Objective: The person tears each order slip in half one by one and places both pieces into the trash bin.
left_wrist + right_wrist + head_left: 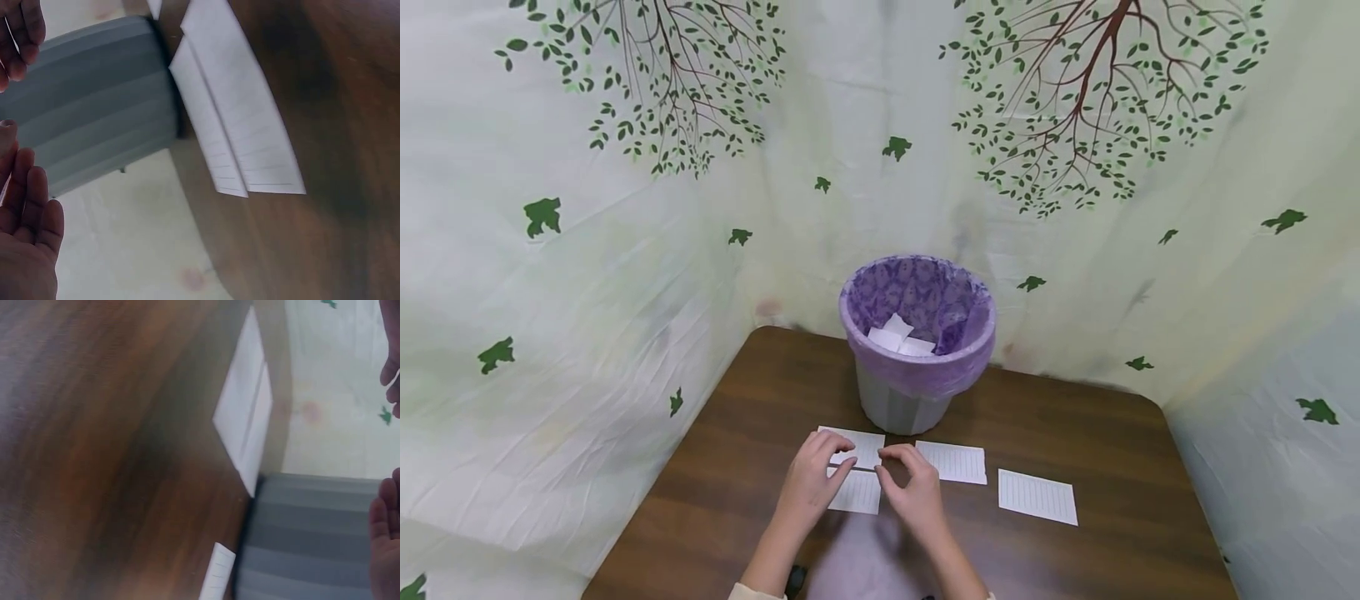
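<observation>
Side by side above the table, my left hand [810, 477] and right hand [917, 492] face each other with curved fingers, a small gap between their fingertips. Neither hand shows anything in its grasp. Partly covered by the left hand is a white card [867, 448], with a lined card [859, 493] right in front of it. Another lined card [953, 462] lies just beyond the right hand. In the left wrist view the left hand [28, 231] has bent fingers, and the right hand [20, 37] shows at the top left corner.
A grey bin [904, 400] with a purple liner [928, 371] stands at the back of the brown table [1090, 442], white paper pieces [895, 335] inside. One more lined card [1037, 497] lies at the right. A leaf-printed curtain [865, 200] surrounds the table.
</observation>
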Action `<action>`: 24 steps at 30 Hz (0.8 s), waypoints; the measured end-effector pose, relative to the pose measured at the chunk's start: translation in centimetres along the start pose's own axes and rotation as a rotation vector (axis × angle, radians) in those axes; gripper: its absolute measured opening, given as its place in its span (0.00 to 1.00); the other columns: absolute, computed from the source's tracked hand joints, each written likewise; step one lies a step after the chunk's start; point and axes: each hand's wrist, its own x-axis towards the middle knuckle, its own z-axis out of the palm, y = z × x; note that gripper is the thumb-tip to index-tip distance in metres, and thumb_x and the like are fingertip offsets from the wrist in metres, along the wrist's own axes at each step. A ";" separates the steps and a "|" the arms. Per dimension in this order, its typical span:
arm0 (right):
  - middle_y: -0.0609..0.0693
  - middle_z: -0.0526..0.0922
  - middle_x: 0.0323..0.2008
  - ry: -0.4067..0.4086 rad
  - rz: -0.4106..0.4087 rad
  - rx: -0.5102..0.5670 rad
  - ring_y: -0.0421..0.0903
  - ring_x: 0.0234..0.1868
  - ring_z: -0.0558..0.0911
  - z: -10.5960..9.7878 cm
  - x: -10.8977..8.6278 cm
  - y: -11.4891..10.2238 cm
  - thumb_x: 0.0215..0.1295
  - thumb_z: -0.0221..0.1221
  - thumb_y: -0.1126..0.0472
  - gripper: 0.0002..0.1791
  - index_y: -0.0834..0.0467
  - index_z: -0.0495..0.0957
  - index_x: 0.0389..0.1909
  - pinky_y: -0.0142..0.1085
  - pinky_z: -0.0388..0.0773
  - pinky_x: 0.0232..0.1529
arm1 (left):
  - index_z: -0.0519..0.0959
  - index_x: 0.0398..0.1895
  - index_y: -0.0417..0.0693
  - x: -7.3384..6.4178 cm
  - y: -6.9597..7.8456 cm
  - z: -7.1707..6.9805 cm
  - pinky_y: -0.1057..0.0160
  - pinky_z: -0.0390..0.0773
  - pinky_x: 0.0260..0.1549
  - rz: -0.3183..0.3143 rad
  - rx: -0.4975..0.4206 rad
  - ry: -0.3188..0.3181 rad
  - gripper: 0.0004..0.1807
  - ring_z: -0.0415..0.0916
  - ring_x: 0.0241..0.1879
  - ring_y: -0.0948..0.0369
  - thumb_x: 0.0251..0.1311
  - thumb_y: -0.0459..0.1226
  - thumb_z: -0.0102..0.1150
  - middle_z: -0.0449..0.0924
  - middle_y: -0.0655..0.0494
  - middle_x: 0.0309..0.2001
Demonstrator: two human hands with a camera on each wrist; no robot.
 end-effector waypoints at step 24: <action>0.52 0.90 0.44 -0.145 0.064 -0.171 0.49 0.43 0.87 3.0 -2.6 3.1 0.55 0.75 0.67 0.19 0.63 0.86 0.50 0.40 0.84 0.47 | 0.86 0.38 0.45 -4.9 -3.9 2.5 0.56 0.81 0.39 -0.106 0.116 -0.078 0.21 0.79 0.39 0.56 0.38 0.28 0.85 0.84 0.57 0.38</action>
